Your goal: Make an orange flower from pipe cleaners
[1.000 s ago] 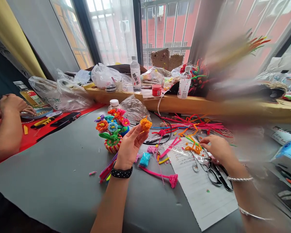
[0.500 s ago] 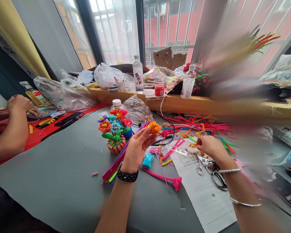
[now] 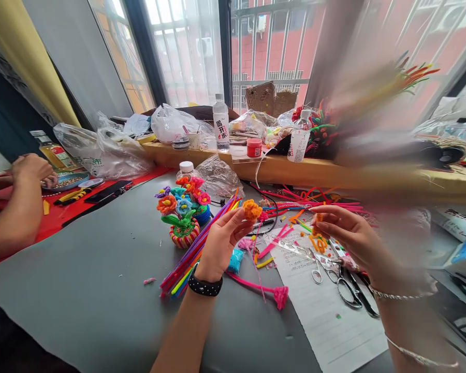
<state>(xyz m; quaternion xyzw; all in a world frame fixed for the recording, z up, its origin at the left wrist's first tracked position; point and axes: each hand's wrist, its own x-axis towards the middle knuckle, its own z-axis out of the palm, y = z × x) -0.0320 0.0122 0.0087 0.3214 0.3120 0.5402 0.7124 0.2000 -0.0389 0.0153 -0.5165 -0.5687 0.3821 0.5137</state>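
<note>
Now, compared with the previous frame, the right hand (image 3: 344,235) is seen with its fingers straighter and more spread, where they were curled before; the left hand (image 3: 221,243) is kept in nearly the same place.

Item: orange flower head (image 3: 252,210), fuzzy, ruffled, rounded; gripped between thumb and fingers of the left hand, above the grey tabletop (image 3: 112,311).

Item: orange chenille piece (image 3: 318,241), bent into curls; placed at the right fingertips, over the paper. Whether it is gripped or only touched cannot be told.

Item: chenille stems (image 3: 194,248), one bundle, straight, purple, pink, yellow and blue; laid beside the left forearm.

Item: potted chenille flowers (image 3: 182,207), orange, blue, pink and purple, with green leaves; set in a striped, coiled pot (image 3: 184,234).

Item: pink chenille flower (image 3: 280,297), cupped, on a long fuzzy stem; laid near the left wrist.

Item: small packet (image 3: 236,260), glossy, blue; partly covered by the left hand.

Item: scissors (image 3: 349,292), metal, black-edged loops; laid on the ruled paper (image 3: 326,321).

Labels: "喝开水" is printed on the clear plastic bottle (image 3: 221,124) on the wooden ledge (image 3: 166,154). Handwriting is shown on the paper, too small to be read. A pale label is borne by the red jar (image 3: 253,147); its wording cannot be made out.
</note>
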